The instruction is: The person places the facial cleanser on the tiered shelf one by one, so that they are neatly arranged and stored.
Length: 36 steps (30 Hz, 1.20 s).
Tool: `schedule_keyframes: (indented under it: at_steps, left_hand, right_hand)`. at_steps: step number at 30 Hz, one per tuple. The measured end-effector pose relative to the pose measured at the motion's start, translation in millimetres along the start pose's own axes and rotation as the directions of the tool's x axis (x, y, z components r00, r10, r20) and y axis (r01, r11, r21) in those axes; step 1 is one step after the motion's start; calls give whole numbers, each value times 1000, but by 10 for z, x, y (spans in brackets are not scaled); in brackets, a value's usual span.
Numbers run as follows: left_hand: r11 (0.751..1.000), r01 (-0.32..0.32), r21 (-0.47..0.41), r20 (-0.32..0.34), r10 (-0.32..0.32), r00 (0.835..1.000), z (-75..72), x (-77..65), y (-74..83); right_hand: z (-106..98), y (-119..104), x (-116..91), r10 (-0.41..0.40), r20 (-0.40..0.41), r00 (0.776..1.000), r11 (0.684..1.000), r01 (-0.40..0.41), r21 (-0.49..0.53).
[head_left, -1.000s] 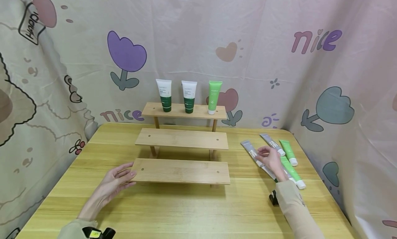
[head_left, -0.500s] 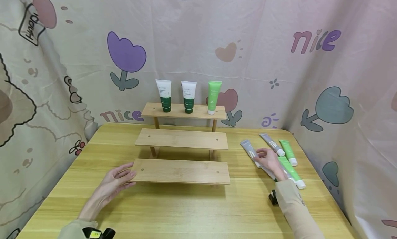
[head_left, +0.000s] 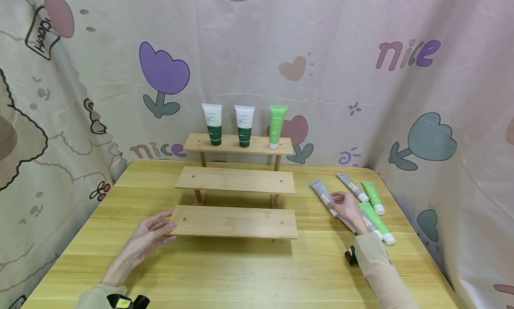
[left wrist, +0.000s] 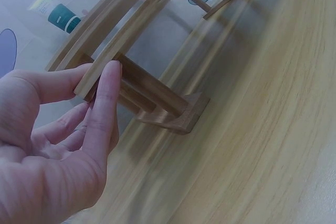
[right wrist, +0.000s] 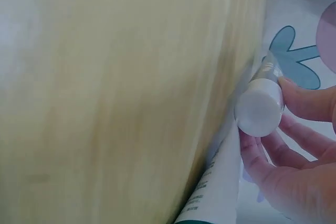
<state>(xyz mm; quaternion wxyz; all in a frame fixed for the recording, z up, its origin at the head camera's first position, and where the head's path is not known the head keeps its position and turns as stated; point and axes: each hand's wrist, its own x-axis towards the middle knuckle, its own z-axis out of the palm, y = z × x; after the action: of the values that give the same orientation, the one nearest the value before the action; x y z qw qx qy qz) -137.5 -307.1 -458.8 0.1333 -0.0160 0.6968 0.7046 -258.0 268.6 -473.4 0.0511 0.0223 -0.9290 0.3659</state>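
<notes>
A three-tier wooden display stand (head_left: 234,179) stands mid-table. My left hand (head_left: 140,242) pinches the left end of its lowest board, thumb on one side and fingers on the other, as the left wrist view shows. At the right, my right hand (head_left: 348,210) holds a grey tube (head_left: 321,193) between thumb and fingers near its white cap (right wrist: 260,109). A white tube (right wrist: 215,187) with a green end lies right beside that cap, partly hidden by the hand in the head view. On the top tier, two white-and-green tubes (head_left: 213,124) and a light green tube (head_left: 277,127) stand on their caps.
Around my right hand lie another grey tube (head_left: 352,187), a short green tube (head_left: 373,197), a longer green tube (head_left: 377,223) and a grey one (head_left: 371,225) partly under the wrist. A patterned curtain (head_left: 241,46) hangs behind the wooden table (head_left: 225,278).
My right hand and the grey tube in it have shifted very slightly left. My left hand stays on the lowest board, and the standing tubes have not moved.
</notes>
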Motion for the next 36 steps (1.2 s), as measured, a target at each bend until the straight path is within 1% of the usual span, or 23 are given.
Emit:
schedule_keyframes:
  at_steps: [5,10,15,19,28,31,36]
  left_hand:
    - [1000,-1,3,5,1,1000,2,-5,5]
    - [1000,-1,8,1,1,1000,7,-3,7]
    - [1000,-7,10,6,7,1000,14,2,8]
    - [1000,-10,4,9,10,1000,13,2,5]
    - [1000,-5,-1,1,5,1000,9,1,6]
    - [1000,-3,6,1,3,1000,10,-2,7]
    - [1000,-6,22,9,5,1000,16,-5,3]
  right_hand:
    - [-17,-66,-10,20,-16,1000,998,-19,66]
    - [-37,-152,-24,39,-7,999,991,-38,128]
    - [-50,-225,-20,53,12,998,972,-55,226]
    - [-59,-279,-26,45,34,998,952,-53,300]
    - [-75,-454,-41,67,67,996,929,-86,359]
    - [-78,-526,-49,63,69,996,917,-85,389]
    - [-78,-628,-58,48,53,997,914,-65,400]
